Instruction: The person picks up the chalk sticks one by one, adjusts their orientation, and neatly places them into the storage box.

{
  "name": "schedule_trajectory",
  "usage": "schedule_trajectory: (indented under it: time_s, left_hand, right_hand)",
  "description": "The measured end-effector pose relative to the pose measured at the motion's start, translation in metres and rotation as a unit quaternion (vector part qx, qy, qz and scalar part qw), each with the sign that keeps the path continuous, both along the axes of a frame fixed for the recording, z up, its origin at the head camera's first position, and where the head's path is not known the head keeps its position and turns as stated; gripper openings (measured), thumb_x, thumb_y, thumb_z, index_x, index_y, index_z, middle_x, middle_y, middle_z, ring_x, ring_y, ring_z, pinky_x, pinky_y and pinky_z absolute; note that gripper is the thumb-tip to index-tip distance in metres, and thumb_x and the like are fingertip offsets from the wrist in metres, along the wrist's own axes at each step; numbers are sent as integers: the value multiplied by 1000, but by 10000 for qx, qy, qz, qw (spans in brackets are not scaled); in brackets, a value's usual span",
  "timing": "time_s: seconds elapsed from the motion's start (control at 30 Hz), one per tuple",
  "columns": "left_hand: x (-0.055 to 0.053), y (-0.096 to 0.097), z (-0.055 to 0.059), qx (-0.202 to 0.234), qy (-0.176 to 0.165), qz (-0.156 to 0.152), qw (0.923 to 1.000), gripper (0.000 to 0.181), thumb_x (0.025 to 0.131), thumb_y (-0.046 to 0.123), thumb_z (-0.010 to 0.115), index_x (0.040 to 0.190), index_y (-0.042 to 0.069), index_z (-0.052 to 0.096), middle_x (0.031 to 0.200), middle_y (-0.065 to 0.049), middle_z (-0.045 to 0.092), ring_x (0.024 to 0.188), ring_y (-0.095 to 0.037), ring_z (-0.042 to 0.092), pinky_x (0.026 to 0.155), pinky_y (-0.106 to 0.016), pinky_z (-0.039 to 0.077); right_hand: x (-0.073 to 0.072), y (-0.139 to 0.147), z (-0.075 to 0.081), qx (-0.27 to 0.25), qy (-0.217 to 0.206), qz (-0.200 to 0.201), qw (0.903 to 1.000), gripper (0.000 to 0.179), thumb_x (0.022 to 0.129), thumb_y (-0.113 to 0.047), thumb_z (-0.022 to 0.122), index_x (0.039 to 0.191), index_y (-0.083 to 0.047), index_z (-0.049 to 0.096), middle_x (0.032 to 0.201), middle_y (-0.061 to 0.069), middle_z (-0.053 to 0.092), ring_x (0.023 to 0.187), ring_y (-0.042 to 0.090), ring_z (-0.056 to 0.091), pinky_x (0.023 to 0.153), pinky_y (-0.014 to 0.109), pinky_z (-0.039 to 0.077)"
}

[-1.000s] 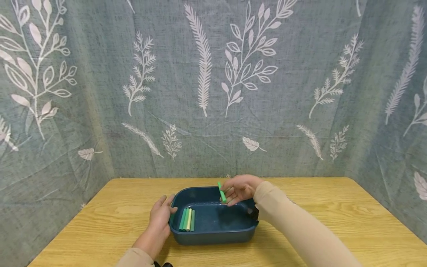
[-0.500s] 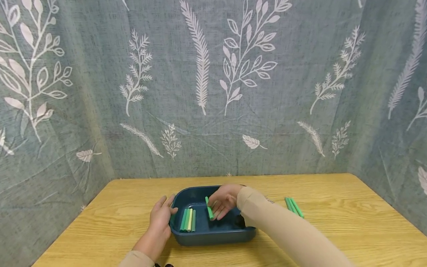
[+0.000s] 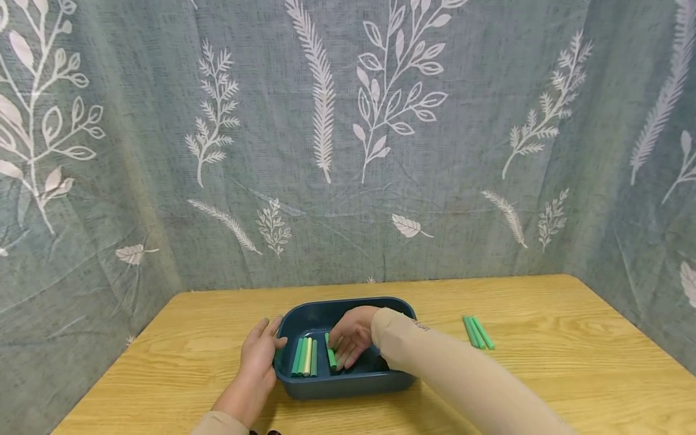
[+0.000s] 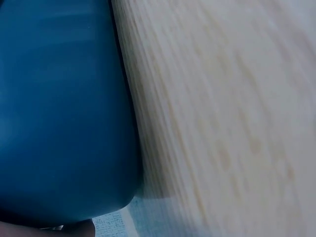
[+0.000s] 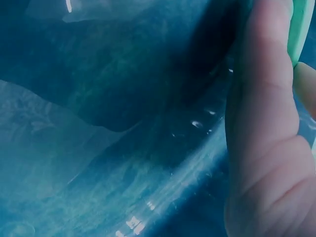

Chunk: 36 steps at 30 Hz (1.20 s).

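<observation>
A dark blue rectangular tub (image 3: 348,386) stands on the wooden table. At its left end my left hand (image 3: 258,357) rests against the wall, thumb over the rim and fingers straight along the outside. Inside the tub my right hand (image 3: 352,339) pinches a bright green stick (image 3: 331,355), low over the floor. In the right wrist view the green stick (image 5: 299,29) shows partly behind a finger. Left of it, several slim green sticks (image 3: 298,357) and a pale yellow stick (image 3: 307,357) lie side by side in the tub.
Three more green sticks (image 3: 478,333) lie together on the table (image 3: 522,368), right of the tub. My right forearm crosses the tub's right end. A grey-green curtain (image 3: 348,254) with white leaf prints hangs behind the table and on both sides.
My right hand has moved left and down into the tub with the green stick, close to the row of sticks. The sticks on the table have come into view. My left hand stays at the rim.
</observation>
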<state>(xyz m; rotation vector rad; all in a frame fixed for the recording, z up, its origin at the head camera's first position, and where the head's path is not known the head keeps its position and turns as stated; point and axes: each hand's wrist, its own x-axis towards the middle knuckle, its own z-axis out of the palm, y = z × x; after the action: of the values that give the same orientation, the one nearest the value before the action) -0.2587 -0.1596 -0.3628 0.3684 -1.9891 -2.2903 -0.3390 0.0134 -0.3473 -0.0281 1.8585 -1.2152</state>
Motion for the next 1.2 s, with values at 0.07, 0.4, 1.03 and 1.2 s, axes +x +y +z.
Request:
schedule_trajectory:
  time_s: [0.07, 0.4, 1.03, 1.2]
  left_hand:
    - [0, 0, 1, 43, 22, -13, 10000, 72, 91, -17, 35, 152, -7, -2, 156, -25, 15, 144, -45, -3, 115, -53, 11]
    - [-2, 0, 4, 69, 26, -12, 10000, 72, 91, -17, 35, 152, -6, -2, 156, -25, 15, 144, -44, -3, 115, -51, 12]
    - [-2, 1, 2, -69, -39, -23, 10000, 72, 91, -17, 36, 152, -6, -1, 156, -25, 15, 144, -45, -2, 115, -53, 10]
    - [-3, 0, 2, -79, -66, -82, 9999, 73, 91, -17, 36, 152, -6, -3, 156, -24, 14, 144, -45, -4, 115, -53, 8]
  right_hand:
    - [0, -2, 0, 26, -75, -21, 10000, 32, 97, -2, 53, 125, 13, 53, 98, 24, 61, 119, 43, 55, 94, 42, 49]
    - [-2, -8, 0, -12, -8, 41, 10000, 41, 97, -1, 50, 136, 12, 46, 99, 27, 65, 117, 42, 56, 93, 41, 50]
    - [-11, 46, 35, -266, 636, -71, 9976, 44, 101, -8, 47, 139, 13, 42, 109, 24, 65, 110, 38, 62, 89, 37, 52]
    - [-2, 73, 50, -258, 851, -179, 9959, 42, 100, -9, 49, 137, 12, 45, 99, 19, 68, 83, 24, 69, 82, 34, 55]
